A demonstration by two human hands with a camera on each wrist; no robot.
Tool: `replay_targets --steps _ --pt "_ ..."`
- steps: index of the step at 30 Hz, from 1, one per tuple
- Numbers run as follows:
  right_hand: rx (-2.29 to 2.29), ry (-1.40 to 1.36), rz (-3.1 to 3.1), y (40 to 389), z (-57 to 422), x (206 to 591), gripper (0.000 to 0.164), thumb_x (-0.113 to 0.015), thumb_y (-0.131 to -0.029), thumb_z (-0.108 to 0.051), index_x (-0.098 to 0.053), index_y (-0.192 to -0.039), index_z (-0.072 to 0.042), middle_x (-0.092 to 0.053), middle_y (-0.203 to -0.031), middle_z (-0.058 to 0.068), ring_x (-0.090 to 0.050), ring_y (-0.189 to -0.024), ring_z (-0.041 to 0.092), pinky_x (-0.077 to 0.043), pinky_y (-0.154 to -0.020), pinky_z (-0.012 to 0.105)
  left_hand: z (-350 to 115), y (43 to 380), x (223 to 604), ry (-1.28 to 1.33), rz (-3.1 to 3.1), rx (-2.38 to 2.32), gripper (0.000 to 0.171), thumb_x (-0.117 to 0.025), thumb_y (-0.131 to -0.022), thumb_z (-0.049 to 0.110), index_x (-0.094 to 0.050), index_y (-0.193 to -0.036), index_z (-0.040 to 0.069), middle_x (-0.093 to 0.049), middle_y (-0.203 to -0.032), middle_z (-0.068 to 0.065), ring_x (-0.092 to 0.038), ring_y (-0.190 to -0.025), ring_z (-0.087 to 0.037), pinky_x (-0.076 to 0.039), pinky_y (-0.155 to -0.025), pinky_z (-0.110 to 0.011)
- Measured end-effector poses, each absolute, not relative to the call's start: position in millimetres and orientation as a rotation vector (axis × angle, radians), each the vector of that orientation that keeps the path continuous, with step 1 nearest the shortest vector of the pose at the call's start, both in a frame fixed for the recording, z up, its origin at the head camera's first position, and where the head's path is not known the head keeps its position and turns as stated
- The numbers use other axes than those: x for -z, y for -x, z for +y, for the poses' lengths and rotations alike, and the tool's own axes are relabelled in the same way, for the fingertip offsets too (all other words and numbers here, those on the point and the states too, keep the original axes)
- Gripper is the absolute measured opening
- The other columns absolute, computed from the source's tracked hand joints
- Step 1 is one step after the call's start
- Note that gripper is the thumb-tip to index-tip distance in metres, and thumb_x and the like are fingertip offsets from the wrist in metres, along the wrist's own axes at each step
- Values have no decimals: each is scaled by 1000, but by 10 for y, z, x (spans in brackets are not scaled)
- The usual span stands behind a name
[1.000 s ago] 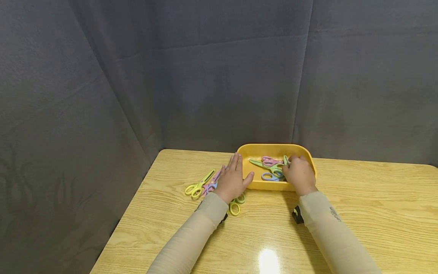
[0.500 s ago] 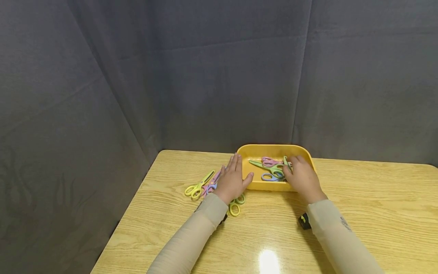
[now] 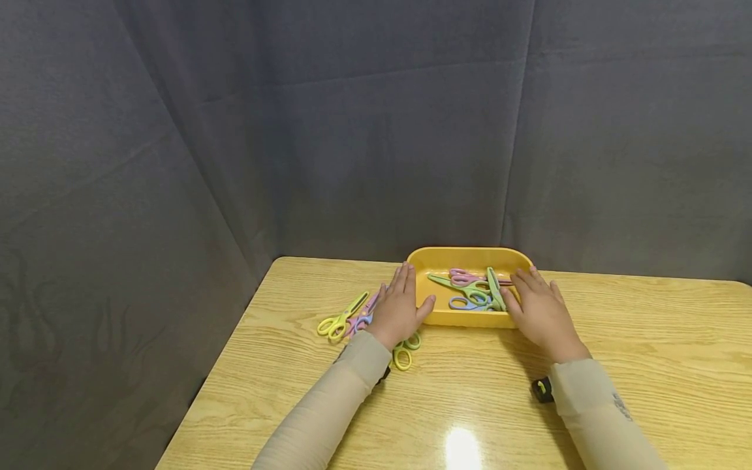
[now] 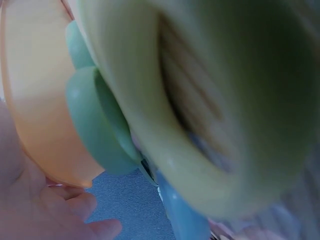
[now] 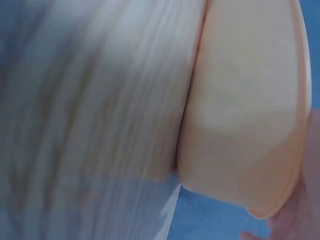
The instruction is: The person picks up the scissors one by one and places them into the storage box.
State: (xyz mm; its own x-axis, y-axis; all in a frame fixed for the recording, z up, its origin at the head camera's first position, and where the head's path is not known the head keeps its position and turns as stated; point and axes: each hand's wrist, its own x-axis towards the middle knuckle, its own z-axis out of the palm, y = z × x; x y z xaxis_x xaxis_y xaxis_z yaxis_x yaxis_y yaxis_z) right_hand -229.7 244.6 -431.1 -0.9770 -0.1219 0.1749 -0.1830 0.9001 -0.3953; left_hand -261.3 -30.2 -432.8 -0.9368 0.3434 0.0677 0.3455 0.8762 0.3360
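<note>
Yellow scissors (image 3: 342, 319) lay on desk (image 3: 252, 365) near nine o'clock of yellow tray (image 3: 470, 319); pink and blue pairs (image 3: 363, 320) just right. Left hand (image 3: 398, 313), nine o'clock: fingers straight, released, against tray wall. Green, pink and blue scissors (image 3: 472, 292) overlapped inside tray. Right hand (image 3: 544, 316), near four o'clock: fingers extended, released, at rim.

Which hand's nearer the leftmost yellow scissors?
Left. The left hand is right of those scissors, at the left end of the tray; the right hand is farther, at its right end.
</note>
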Motion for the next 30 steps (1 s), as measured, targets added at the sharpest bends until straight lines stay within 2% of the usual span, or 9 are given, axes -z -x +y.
replay_targets --steps 3,9,13,19,26,30 --pt "-644 -220 -2953 2267 2491 4319 76 -26 -110 -51 -33 -152 12 -25 -160 32 -11 -152 47 -7 -115 71 -300 2626 4338 549 -3056 528 81 -37 -106 55 -11 -162 4 -6 -170 -12 -5 -156 -25 -15 -123 -54" --pt "-669 -243 -2970 2226 2562 4340 80 -25 -109 -54 -25 -155 11 -15 -163 31 -7 -153 46 -4 -116 71 -306 2620 4324 560 -3042 525 80 -36 -107 55 -12 -162 3 -8 -170 -12 -8 -156 -27 -16 -123 -54" --pt "-629 -307 -2968 2216 2589 4338 82 -29 -108 -55 -23 -155 12 -15 -163 31 -8 -152 47 -5 -118 68 -309 2614 4325 568 -3032 538 79 -37 -107 54 -14 -162 2 -10 -169 -13 -9 -156 -27 -16 -123 -54" --pt "-612 -374 -2983 2213 2630 4336 92 -42 -104 -59 -20 -155 14 -15 -162 34 -7 -152 48 -5 -119 65 -298 2623 4333 568 -3034 527 79 -37 -107 54 -14 -162 2 -10 -170 -13 -9 -156 -27 -16 -123 -54" --pt "-730 -361 -2970 2201 2645 4364 100 -50 -101 -59 -8 -157 13 1 -165 30 0 -152 47 0 -120 63 -294 2621 4339 577 -3039 507 80 -35 -106 55 -13 -162 2 -9 -170 -12 -9 -156 -27 -17 -122 -54" --pt "-745 -352 -2962 2219 2629 4387 101 -50 -101 -59 -7 -157 12 3 -166 29 0 -152 47 0 -120 63 -303 2625 4342 556 -3051 517 80 -37 -106 54 -13 -162 3 -8 -170 -12 -8 -156 -26 -16 -122 -54"
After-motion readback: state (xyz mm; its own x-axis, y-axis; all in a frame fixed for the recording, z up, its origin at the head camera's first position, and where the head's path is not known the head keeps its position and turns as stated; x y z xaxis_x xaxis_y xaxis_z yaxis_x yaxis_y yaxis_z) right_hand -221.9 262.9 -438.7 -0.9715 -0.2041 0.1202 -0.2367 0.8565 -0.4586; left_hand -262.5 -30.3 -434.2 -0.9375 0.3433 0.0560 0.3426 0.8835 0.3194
